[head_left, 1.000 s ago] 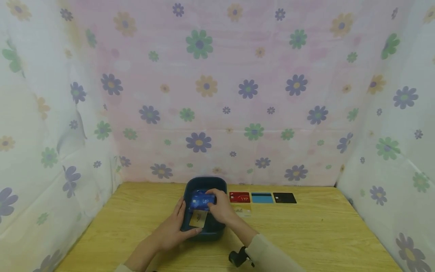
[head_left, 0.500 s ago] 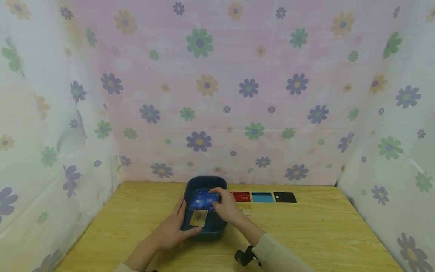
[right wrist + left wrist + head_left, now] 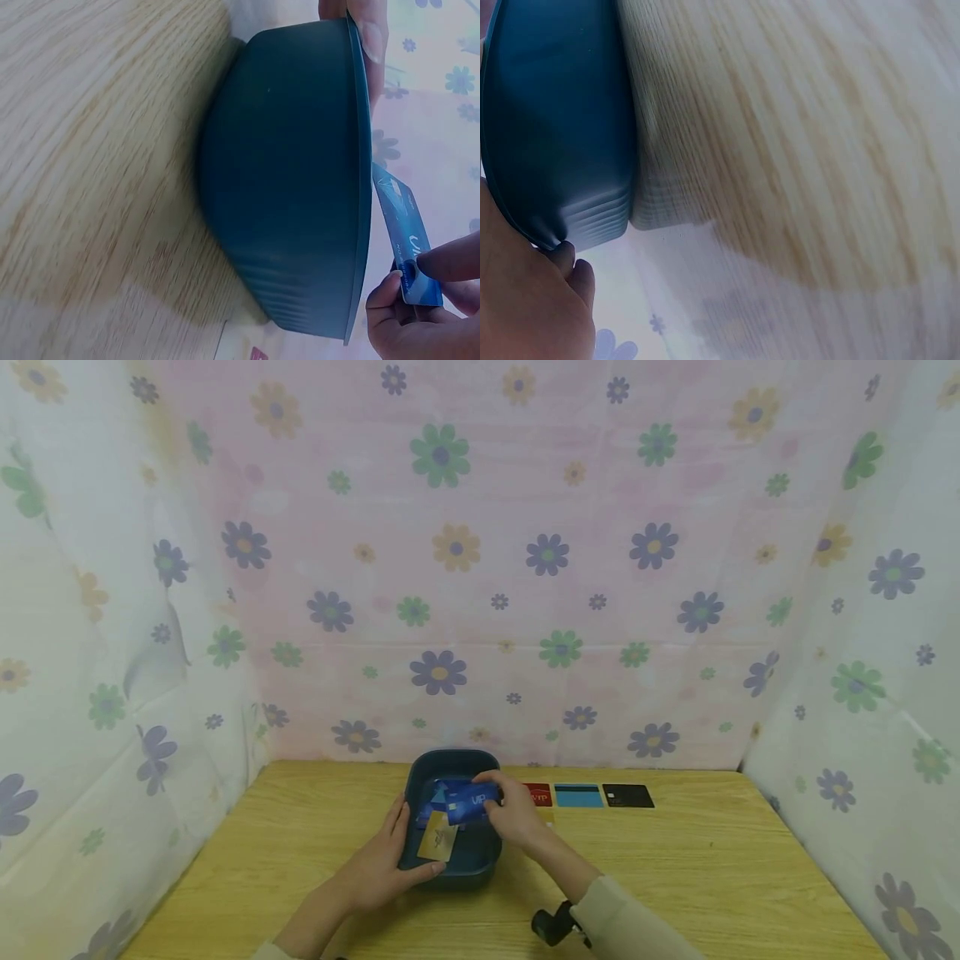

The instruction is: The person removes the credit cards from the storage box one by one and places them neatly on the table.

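My right hand [image 3: 517, 814] pinches a blue VIP card [image 3: 467, 803] between thumb and fingers, over the right part of a dark teal plastic bin [image 3: 457, 878]. In the right wrist view the card [image 3: 405, 232] tilts just above the bin's rim. My left hand [image 3: 378, 868] holds the bin at its near left corner, thumb on the near rim and fingers along the left side. Inside the bin lie a gold card [image 3: 437, 839] and at least one more blue card [image 3: 426, 816], partly covered. The left wrist view shows the bin's outer wall [image 3: 562, 112] and curled fingertips.
On the wooden table [image 3: 675, 877], right of the bin, a red VIP card [image 3: 540, 794], a light blue card [image 3: 578, 796] and a black card [image 3: 629, 796] lie in a row. A gold card [image 3: 550, 817] below them is mostly hidden by my right hand. Flowered cloth surrounds the table.
My right hand has drawn the blue VIP card rightward, uncovering more of the gold card and blue card in the bin. My left hand has stayed in place.
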